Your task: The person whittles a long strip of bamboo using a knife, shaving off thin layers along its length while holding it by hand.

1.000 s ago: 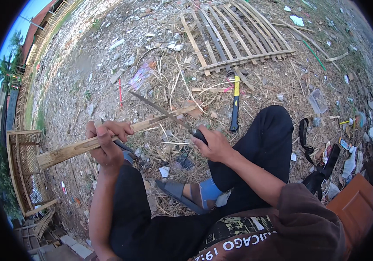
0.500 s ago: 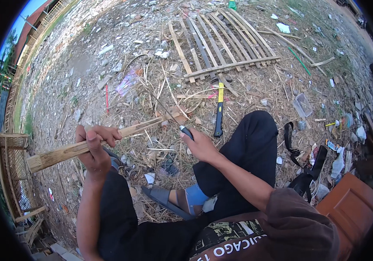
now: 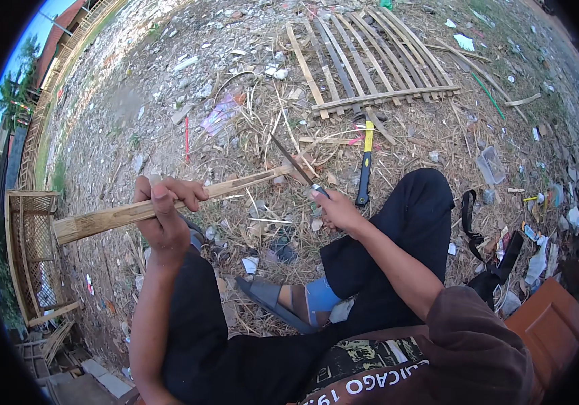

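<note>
My left hand (image 3: 168,206) is wrapped round a pale bamboo slat (image 3: 239,183), near its wide end. The slat slants away to the right, and its far end meets a small brown wooden block (image 3: 301,170) on the ground. In my right hand (image 3: 339,212) I grip the dark handle of a long-bladed knife (image 3: 288,154). The blade points up and to the left, crossing near the slat's far end; whether it touches the wood I cannot tell. Beyond my right hand lies a hammer (image 3: 365,165) with a yellow and black handle.
A bamboo slat panel (image 3: 384,96) lies on the ground ahead. Bamboo shavings and litter surround my feet. To the right are a clear plastic tub (image 3: 490,165), a black strap (image 3: 467,219) and a brown wooden panel (image 3: 550,317). A woven bamboo frame (image 3: 33,260) stands at the left.
My right hand and the knife have shifted right, and more of the blade shows flat-on. The left hand still holds the slat. The whole view has swung slightly left.
</note>
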A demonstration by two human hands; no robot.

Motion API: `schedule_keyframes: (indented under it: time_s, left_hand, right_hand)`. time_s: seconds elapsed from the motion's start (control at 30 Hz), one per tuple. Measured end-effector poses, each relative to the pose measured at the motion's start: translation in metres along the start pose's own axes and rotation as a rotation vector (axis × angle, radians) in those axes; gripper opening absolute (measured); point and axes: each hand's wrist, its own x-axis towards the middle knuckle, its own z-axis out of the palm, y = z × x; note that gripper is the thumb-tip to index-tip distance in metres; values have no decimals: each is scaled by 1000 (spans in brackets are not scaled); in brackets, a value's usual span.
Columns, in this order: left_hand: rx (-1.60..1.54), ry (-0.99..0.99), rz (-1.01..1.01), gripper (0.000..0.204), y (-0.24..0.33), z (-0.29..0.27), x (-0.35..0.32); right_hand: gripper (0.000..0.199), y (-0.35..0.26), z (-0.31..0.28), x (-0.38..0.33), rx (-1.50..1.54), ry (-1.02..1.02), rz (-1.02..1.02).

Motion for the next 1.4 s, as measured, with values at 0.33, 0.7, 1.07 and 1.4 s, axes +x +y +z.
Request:
schedule_keyframes:
  time_s: [0.33,0.7,1.07,1.4]
  left_hand:
    - [17,16,0,34,2,5,12]
    - [-27,13,-7,37,-2,5,4]
    - [-22,-4,-3,37,-4,3,4]
    - [41,-6,2,37,2,11,11]
  right_hand:
    - [38,18,-4,5,-433,79,-86]
    - [36,-30,-9,-39,-4,-44,-383]
    - [43,-8,-13,-15,-319,36,-112]
    - [43,17,-2,3,-144,37,-41]
